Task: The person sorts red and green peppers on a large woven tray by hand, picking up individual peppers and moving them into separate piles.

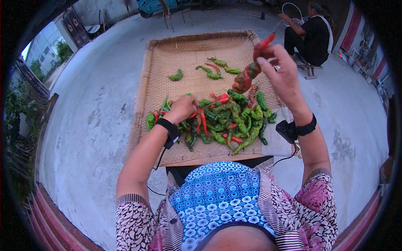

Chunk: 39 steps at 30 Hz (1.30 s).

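Raised over the right side of a woven tray [201,50], my right hand [281,70] holds red peppers; a twisted red and dark green one [246,77] hangs from the fingers, and a bright red one [263,45] points up. My left hand [183,108] rests at the left part of a heap of green and red peppers [232,120]; its fingertips are among them, and whether they grip one I cannot tell. Farther back on the tray lie a short green pepper [176,75], a green and a thin red pepper [209,72], and light green ones [232,70].
A pale cloth [278,135] lies at the tray's near right corner. Beyond, at the upper right, a person [311,37] sits on a low stool [310,70]. A blue vehicle [157,6] stands at the back on the concrete floor [91,94]. Cables hang from both wrist devices.
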Motion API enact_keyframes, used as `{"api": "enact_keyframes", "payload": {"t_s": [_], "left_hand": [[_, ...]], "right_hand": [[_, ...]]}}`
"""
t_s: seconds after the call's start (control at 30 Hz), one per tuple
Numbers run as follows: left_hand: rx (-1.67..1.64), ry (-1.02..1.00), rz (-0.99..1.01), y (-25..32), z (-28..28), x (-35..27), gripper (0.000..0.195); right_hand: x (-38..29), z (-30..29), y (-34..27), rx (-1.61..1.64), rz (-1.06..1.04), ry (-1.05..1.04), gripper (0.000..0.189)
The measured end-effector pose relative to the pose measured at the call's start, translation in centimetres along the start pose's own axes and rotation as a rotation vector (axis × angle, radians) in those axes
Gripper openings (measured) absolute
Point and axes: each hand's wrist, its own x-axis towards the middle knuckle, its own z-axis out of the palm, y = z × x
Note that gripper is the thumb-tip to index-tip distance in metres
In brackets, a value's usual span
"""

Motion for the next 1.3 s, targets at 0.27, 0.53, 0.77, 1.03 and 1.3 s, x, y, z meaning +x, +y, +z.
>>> {"api": "enact_keyframes", "payload": {"t_s": [0.27,0.53,0.77,1.03,1.3], "left_hand": [[-0.561,0.068,-0.057,2.5,-3.3,-1.2,0.02],[-1.295,-0.152,-0.158,3.3,-5.1,-2.5,0.022],[-0.943,0.248,-0.147,5.2,-6.4,-0.7,0.058],[-0.785,-0.096,0.132,8.6,-1.9,-3.5,0.065],[-0.898,-0.426,-0.067,10.1,-4.6,-4.4,0.042]], "right_hand": [[-0.3,0.3,1.0,0.474,0.342,0.024,0.019],[-1.5,2.8,2.1,0.682,0.587,-0.068,0.021],[-1.9,4.8,2.9,0.828,0.732,-0.066,0.026],[-3.3,6.6,2.5,1.079,0.891,0.0,0.014],[-4.7,6.5,5.2,1.19,0.951,0.047,0.016]]}}
